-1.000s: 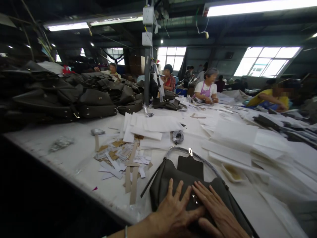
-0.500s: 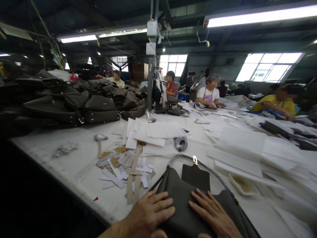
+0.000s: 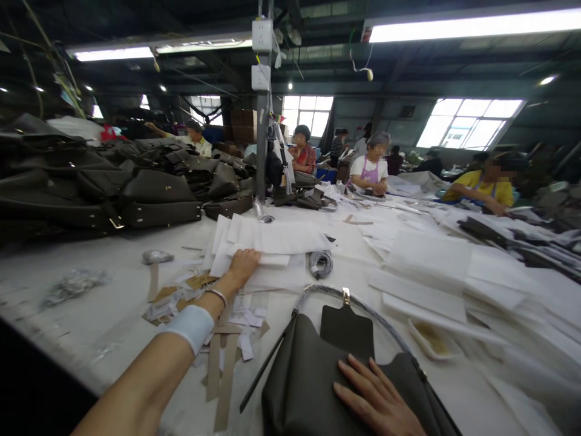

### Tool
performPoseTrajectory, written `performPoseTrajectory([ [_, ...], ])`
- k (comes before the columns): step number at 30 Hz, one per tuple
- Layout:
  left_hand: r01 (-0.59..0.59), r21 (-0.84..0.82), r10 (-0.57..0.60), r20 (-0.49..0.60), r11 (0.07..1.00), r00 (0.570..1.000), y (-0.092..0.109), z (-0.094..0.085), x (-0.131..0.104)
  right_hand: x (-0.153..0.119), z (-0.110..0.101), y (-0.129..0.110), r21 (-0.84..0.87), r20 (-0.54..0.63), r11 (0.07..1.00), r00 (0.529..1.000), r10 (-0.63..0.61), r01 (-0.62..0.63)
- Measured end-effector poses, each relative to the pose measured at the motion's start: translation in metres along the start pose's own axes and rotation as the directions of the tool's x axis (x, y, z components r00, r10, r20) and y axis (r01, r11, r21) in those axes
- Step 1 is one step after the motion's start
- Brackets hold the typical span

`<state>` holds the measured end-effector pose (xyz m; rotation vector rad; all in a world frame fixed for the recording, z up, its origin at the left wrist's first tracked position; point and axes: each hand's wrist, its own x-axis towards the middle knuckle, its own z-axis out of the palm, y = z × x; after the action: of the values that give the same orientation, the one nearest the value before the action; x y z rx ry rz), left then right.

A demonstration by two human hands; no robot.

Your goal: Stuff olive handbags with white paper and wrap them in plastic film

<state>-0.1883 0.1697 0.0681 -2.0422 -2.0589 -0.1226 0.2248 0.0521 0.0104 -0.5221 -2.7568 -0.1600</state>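
Observation:
In the head view a dark grey-green handbag [image 3: 297, 369] lies on the table at the bottom, its strap wrapped in clear plastic and its flap tab [image 3: 347, 330] with a gold clasp pointing away from me. My right hand [image 3: 374, 396] rests flat on the bag's front, fingers stretched out and holding nothing. My left hand [image 3: 245, 266] reaches far forward, its fingers closed over the edge of a folded white sheet [image 3: 272, 260] among a stack of white sheets [image 3: 290, 235]. The left fingertips are partly hidden.
Paper tags and tan strips [image 3: 222, 369] lie scattered left of the bag. A coil of grey cord [image 3: 321, 264] sits beyond it. Dark bags [image 3: 158, 197] are heaped at the back left, near a post [image 3: 262, 139]. White sheets [image 3: 431, 260] cover the right; co-workers sit beyond.
My left hand has left the bag, moved forward and closed on a white sheet. My right hand stays flat on the bag. The view has shifted slightly right.

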Motion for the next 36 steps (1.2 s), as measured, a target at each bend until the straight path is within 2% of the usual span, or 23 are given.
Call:
performPoseTrajectory([
  [4, 0.029, 0.04, -0.029, -0.002, 0.999, 1.0, -0.006, -0.018, -0.001, 0.002, -0.009, -0.01, 0.085, 0.006, 0.995, 0.998, 0.058, -0.058],
  [9, 0.161, 0.106, -0.157, -0.044, 0.981, 0.987, -0.023, -0.054, -0.015, 0.004, -0.017, -0.019, 0.13, 0.014, 0.984, 0.993, 0.117, -0.118],
  [12, 0.16, 0.121, -0.167, 0.046, 0.98, 0.985, -0.034, -0.064, -0.025, 0.003, -0.016, -0.02, 0.121, 0.009, 0.985, 0.993, 0.121, -0.122],
  [14, 0.12, 0.108, -0.132, 0.112, 0.987, 0.985, -0.036, -0.066, -0.029, 0.002, -0.014, -0.018, 0.106, 0.002, 0.989, 0.994, 0.107, -0.106],
  [16, 0.062, 0.083, -0.072, 0.118, 0.995, 0.99, -0.03, -0.066, -0.029, 0.002, -0.012, -0.017, 0.105, -0.005, 0.99, 0.995, 0.096, -0.095],
  [19, -0.043, 0.055, 0.042, 0.025, 0.998, 0.999, -0.005, -0.06, -0.017, 0.002, -0.01, -0.014, 0.11, -0.017, 0.99, 0.995, 0.095, -0.092],
  [22, -0.157, 0.042, 0.159, -0.051, 0.987, 0.986, 0.029, -0.046, 0.006, 0.003, -0.007, -0.01, 0.051, -0.036, 0.997, 0.998, 0.056, -0.055],
  [25, -0.208, 0.031, 0.21, -0.052, 0.978, 0.976, 0.052, -0.027, 0.031, 0.004, -0.002, -0.004, -0.024, -0.066, 1.0, 0.998, -0.004, 0.003],
  [27, -0.193, 0.026, 0.193, -0.018, 0.981, 0.981, 0.056, -0.015, 0.046, 0.004, 0.002, 0.0, -0.062, -0.087, 0.998, 0.996, -0.027, 0.022],
  [30, -0.15, 0.03, 0.149, 0.036, 0.988, 0.988, 0.049, -0.006, 0.061, 0.004, 0.005, 0.002, -0.099, -0.102, 0.995, 0.994, -0.035, 0.025],
  [33, -0.14, 0.041, 0.138, 0.041, 0.989, 0.99, 0.04, -0.006, 0.064, 0.004, 0.003, -0.001, -0.088, -0.088, 0.996, 0.996, -0.021, 0.013],
  [36, -0.173, 0.035, 0.172, 0.036, 0.984, 0.984, 0.04, -0.008, 0.06, 0.005, 0.003, -0.002, -0.099, -0.083, 0.995, 0.996, -0.021, 0.013],
])
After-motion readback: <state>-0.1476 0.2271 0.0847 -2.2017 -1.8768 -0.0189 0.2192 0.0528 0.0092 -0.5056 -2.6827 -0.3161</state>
